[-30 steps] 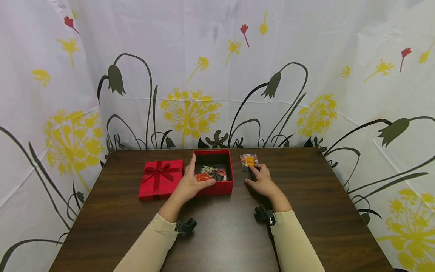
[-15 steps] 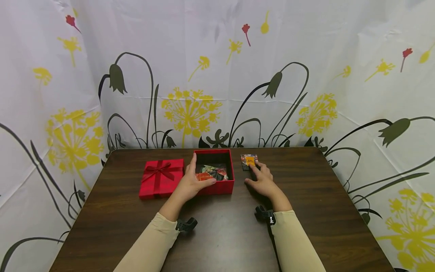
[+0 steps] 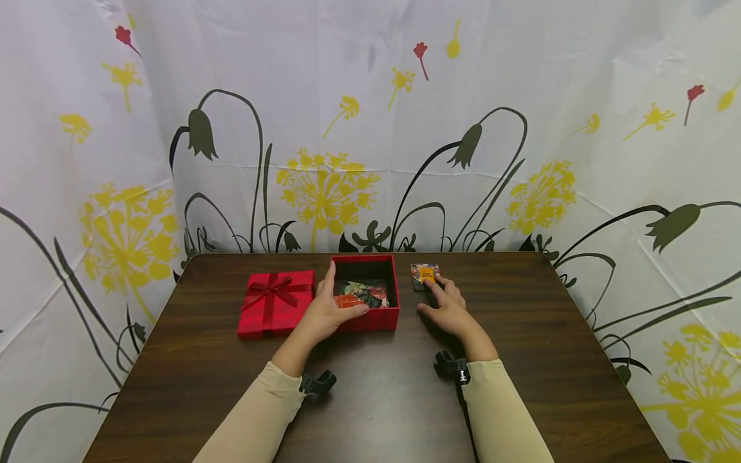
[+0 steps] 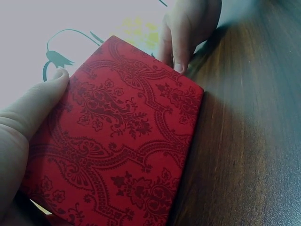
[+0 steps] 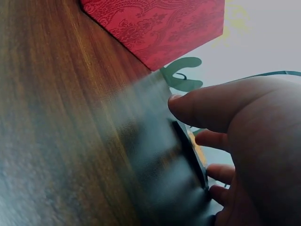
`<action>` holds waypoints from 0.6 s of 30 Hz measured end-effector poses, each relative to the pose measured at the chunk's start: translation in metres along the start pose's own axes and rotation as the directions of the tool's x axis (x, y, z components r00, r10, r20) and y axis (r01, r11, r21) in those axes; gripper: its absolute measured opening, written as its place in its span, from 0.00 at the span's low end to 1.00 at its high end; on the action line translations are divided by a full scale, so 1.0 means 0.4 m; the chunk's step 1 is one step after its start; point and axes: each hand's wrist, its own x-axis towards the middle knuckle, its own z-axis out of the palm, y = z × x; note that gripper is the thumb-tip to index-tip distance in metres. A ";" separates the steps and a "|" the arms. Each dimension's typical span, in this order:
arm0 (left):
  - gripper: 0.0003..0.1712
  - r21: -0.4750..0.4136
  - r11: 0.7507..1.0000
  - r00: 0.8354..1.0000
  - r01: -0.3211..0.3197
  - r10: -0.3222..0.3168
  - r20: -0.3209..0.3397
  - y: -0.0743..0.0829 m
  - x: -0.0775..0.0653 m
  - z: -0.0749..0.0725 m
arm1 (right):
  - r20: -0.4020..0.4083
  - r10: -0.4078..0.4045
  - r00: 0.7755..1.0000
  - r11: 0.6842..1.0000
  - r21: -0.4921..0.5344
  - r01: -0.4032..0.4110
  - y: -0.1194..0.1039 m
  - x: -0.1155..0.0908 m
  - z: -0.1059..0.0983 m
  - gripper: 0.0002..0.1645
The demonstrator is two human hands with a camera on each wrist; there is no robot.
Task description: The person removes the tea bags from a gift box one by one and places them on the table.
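Observation:
In the head view my left hand (image 3: pixel 326 310) lies against the left front corner of an uncovered red box (image 3: pixel 396 299), thumb and fingers spread along its sides. The thumb reaches the patterned box wall's (image 4: pixel 117 132) top edge in the left wrist view. Several colourful printed pieces (image 3: pixel 370 294) lie inside, one of them orange-red. My right hand (image 3: pixel 451 312) rests to the right, its index fingertip on the orange patch of a flat printed piece (image 3: pixel 418 275). Edge-on in the right wrist view, that piece's dark side (image 5: pixel 190 153) lies by my fingertips.
The red lid (image 3: pixel 283 307) with a dark red ribbon bow lies left of the box. Everything stands on a brown wooden table (image 3: pixel 370 399). A white flower-print curtain (image 3: pixel 370 128) hangs behind the table's back edge.

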 end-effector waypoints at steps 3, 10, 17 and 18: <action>0.78 -0.005 1.000 1.000 -0.005 0.005 -0.003 -0.001 0.001 0.001 | -0.003 0.006 1.000 1.000 0.012 -0.006 -0.003 -0.001 -0.005 0.44; 0.79 -0.004 1.000 1.000 0.005 -0.005 0.004 -0.001 0.004 0.003 | -0.014 0.058 0.998 0.996 0.075 -0.057 -0.010 -0.008 -0.033 0.42; 0.77 -0.012 1.000 1.000 0.015 -0.015 -0.006 -0.001 0.000 0.003 | -0.071 -0.009 0.997 0.989 0.144 0.019 -0.060 -0.025 -0.084 0.36; 0.77 -0.013 1.000 1.000 0.013 -0.013 -0.007 0.000 0.001 0.002 | -0.084 -0.022 0.996 0.988 0.153 0.035 -0.070 -0.026 -0.092 0.35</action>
